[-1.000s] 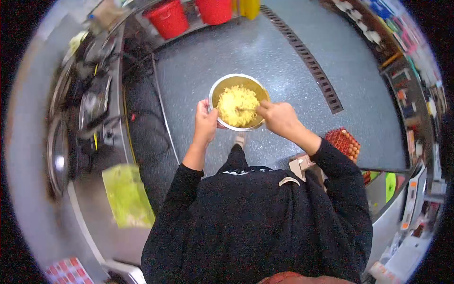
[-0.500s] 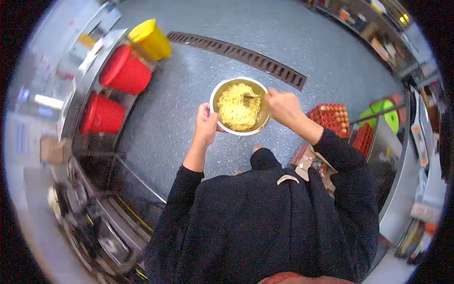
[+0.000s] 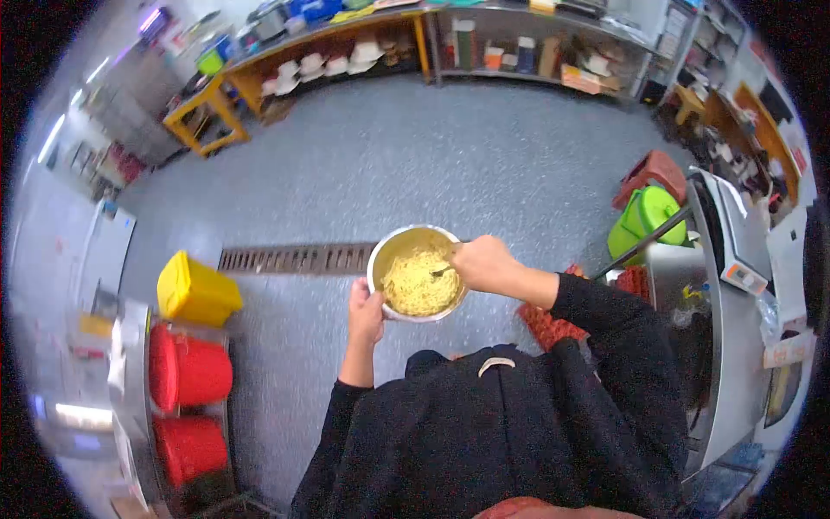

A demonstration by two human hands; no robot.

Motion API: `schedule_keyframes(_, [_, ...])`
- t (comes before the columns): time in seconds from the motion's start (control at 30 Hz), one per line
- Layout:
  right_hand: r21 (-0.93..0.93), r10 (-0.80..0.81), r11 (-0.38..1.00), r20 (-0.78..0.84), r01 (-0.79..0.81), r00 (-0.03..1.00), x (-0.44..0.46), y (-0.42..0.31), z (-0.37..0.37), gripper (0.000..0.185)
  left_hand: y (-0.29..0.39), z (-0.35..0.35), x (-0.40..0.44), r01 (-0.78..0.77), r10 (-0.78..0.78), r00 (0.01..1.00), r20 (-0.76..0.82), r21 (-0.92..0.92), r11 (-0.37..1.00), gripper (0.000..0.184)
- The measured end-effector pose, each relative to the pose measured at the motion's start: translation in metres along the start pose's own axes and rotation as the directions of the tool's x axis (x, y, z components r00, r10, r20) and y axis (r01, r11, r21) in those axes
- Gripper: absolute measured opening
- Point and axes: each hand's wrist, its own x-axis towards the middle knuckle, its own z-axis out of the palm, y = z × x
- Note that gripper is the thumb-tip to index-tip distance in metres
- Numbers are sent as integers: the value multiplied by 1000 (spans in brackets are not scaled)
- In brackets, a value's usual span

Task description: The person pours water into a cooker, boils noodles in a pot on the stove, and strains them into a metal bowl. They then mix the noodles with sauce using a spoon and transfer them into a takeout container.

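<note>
A round metal bowl point(image 3: 377, 275) is held in front of my body above the floor, its open top facing me. In it lies a heap of yellow noodles point(image 3: 419, 290). My left hand point(image 3: 367, 313) is closed on the left side of the bowl's rim, thumb toward the inside. My right hand point(image 3: 486, 264) is closed around the handle of a metal utensil point(image 3: 440, 272), whose lower end reaches into the noodles. Whether this is a fork or a spoon I cannot tell, since fingers and noodles cover most of it.
A floor drain grate point(image 3: 298, 259) runs behind the bowl. To the left are a yellow bin point(image 3: 199, 290) and red buckets point(image 3: 192, 368) on a shelf. On the right stand red egg trays point(image 3: 546, 324), a green bucket point(image 3: 640, 227) and a steel counter point(image 3: 683, 281). Shelving lines the back.
My view has tilted up and turned, bringing the back shelves into sight. The bowl appears lower in view. The right hand and utensil have shifted within the bowl; both grips remain.
</note>
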Motion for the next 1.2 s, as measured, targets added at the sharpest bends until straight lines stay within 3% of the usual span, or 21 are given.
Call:
schedule_keyframes(0.1, [45, 201, 979, -72, -199, 977, 55, 62, 3, 12, 15, 39, 81, 52, -52, 998, 43, 3, 999, 26])
schedule_keyframes(0.17, [107, -6, 994, -143, 21, 990, 80, 102, 13, 14, 5, 50, 142, -16, 9, 998, 61, 111, 994, 25])
schedule_keyframes(0.23, [61, -2, 998, 16, 1, 1000, 109, 147, -1, 14, 12, 74, 207, 1, 0, 990, 142, -7, 1000, 24])
schedule_keyframes(0.37, [202, 394, 905, -66, -374, 917, 157, 246, -14, 14, 30, 136, 332, 51, -81, 940, 331, 99, 994, 27])
schedule_keyframes(0.47, [65, 394, 919, -150, -389, 907, 204, 322, -2, 11, 39, 195, 429, 74, -106, 900, 424, 93, 993, 28])
schedule_keyframes(0.53, [31, 375, 927, -30, -374, 927, 218, 370, -3, 12, 42, 229, 487, 36, -129, 880, 456, 206, 978, 28])
schedule_keyframes(0.57, [35, 511, 858, 55, -513, 858, 218, 388, -29, 13, 43, 249, 513, 37, -138, 870, 474, 215, 976, 28])
schedule_keyframes(0.6, [36, 528, 847, 55, -530, 847, 222, 416, -31, 13, 40, 271, 536, 52, -154, 852, 501, 211, 976, 27])
schedule_keyframes(0.67, [153, 713, 696, -36, -701, 700, 232, 468, -21, 14, 30, 315, 579, 75, -189, 826, 531, 228, 971, 27])
schedule_keyframes(0.73, [80, 687, 726, -115, -683, 717, 247, 517, 1, 16, 18, 362, 629, 79, -205, 778, 594, 230, 970, 27])
schedule_keyframes(0.8, [44, 537, 842, -147, -537, 831, 261, 580, 9, 17, 5, 409, 684, 88, -221, 759, 612, 239, 967, 28])
schedule_keyframes(0.87, [-54, 538, 843, 43, -536, 842, 263, 651, -11, 15, -4, 450, 729, 56, -180, 781, 599, 219, 974, 30])
schedule_keyframes(0.93, [-160, 531, 822, -129, -546, 838, 274, 719, -22, 13, -4, 492, 773, 30, -171, 775, 609, 234, 972, 26])
schedule_keyframes(1.0, [-175, 354, 893, -298, -416, 886, 305, 778, -52, 11, 4, 536, 822, 49, -229, 782, 579, 310, 950, 25])
schedule_keyframes(1.03, [-152, 302, 923, -282, -353, 911, 329, 811, -56, 11, 3, 556, 852, 25, -223, 779, 585, 327, 945, 26])
schedule_keyframes(1.1, [-274, 144, 927, -371, -256, 917, 369, 870, -57, 9, 8, 584, 903, 23, -236, 791, 564, 358, 933, 26])
schedule_keyframes(1.13, [-268, 119, 936, -366, -227, 923, 374, 885, -54, 9, 16, 595, 906, 32, -244, 787, 567, 358, 933, 26])
schedule_keyframes(1.2, [-279, 238, 912, -232, -299, 943, 401, 943, -41, 12, 14, 623, 950, 57, -254, 792, 555, 347, 936, 26])
